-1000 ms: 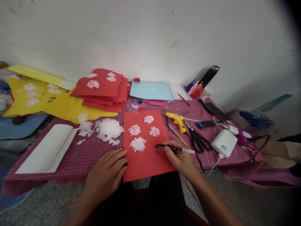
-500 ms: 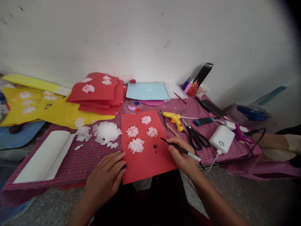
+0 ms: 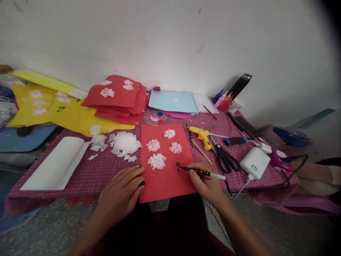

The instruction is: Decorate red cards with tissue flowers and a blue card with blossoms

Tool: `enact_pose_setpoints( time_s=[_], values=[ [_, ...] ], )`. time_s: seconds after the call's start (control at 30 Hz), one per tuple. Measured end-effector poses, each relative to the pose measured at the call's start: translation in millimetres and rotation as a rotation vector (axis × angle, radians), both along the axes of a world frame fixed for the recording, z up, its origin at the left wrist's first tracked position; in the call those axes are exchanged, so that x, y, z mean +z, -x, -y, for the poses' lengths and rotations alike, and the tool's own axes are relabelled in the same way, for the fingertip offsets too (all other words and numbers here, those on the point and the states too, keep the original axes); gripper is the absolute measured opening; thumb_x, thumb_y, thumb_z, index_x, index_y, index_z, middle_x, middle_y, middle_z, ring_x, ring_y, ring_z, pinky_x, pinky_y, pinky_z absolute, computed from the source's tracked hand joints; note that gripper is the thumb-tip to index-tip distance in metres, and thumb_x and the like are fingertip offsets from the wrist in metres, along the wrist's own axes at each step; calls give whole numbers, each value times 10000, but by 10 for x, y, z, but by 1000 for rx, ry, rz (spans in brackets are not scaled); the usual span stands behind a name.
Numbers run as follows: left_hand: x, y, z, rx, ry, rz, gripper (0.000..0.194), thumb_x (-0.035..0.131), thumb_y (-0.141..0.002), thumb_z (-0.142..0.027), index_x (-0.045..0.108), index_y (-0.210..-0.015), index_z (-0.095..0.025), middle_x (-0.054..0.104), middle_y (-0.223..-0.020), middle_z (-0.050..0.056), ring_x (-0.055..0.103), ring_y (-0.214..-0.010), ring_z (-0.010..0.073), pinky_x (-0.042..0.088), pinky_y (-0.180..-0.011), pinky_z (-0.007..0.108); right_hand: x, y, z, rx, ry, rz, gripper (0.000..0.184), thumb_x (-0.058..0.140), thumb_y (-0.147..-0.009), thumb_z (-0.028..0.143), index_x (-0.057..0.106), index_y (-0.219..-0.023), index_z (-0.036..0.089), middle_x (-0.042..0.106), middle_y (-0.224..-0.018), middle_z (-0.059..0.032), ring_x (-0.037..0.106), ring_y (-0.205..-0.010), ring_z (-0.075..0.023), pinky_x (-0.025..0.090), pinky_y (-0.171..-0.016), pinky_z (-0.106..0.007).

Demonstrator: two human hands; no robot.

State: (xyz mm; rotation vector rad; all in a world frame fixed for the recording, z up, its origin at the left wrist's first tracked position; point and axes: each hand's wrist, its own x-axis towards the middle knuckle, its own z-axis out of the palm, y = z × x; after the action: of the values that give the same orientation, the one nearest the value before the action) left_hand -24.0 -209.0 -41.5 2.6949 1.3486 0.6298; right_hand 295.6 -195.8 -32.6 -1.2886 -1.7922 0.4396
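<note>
Pinching a black patterned pen [image 3: 204, 172] narrowly between the fingers of the right hand [image 3: 209, 183], with its tip at small black characters [image 3: 178, 167] on the right half of the red card [image 3: 165, 185]; too small to read. Resting the left hand [image 3: 119, 192] on the left edge of the red card, fingers close together and fairly straight, beside a small dark thing [image 3: 142, 183]; cannot tell if gripped. More black writing [image 3: 60, 108] on the yellow sheets [image 3: 77, 119] far left of the red card, and red print on a paper cup [image 3: 237, 104] beyond its upper right, both illegible.

Just right of the red card, crowding that side: a yellow glue gun [image 3: 201, 136], a wooden stick [image 3: 201, 151], black scissors [image 3: 226, 159], then a white power bank [image 3: 255, 163] with cable. Behind the red card: a paint palette [image 3: 157, 119] and a light blue sheet [image 3: 172, 102]. To its left: white paper scraps [image 3: 125, 143], then a folded white sheet [image 3: 53, 163]; to its upper left, a stack of red sheets [image 3: 117, 97].

Jutting past the near edge of the worktop [image 3: 87, 172] with the lower part of the red card. Open checked cloth left of the red card, between paper scraps and left hand; only narrow room towards the glue gun.
</note>
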Motion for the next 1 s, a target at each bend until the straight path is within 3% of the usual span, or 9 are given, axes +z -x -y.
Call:
enact_pose_setpoints(
  time_s=[0.17,0.63,1.0],
  values=[
    [-3,-5,5,14,-5,-7,221,558,-895,-254,647,-1097,-244,589,-1370,43,522,-1283,262,445,-1071,466,-72,-20,-8,31,-3,-37,105,579,-876,186,653,-936,231,706,-853,-44,678,-777,-200,535,-713,-339],
    [-9,-9,5,20,-2,2,225,551,-898,-261,658,-1094,-238,596,-1362,48,541,-1267,260,456,-1062,466,-30,2,-19,84,27,33,132,597,-854,159,652,-950,229,697,-839,-36,662,-758,-191,520,-693,-328],
    [-23,-2,5,22,1,-2,223,560,-892,-266,658,-1090,-242,592,-1371,39,529,-1278,260,449,-1069,460,-42,11,-6,23,30,15,123,585,-865,163,652,-942,231,700,-861,-34,666,-786,-194,523,-707,-327]
  ],
)
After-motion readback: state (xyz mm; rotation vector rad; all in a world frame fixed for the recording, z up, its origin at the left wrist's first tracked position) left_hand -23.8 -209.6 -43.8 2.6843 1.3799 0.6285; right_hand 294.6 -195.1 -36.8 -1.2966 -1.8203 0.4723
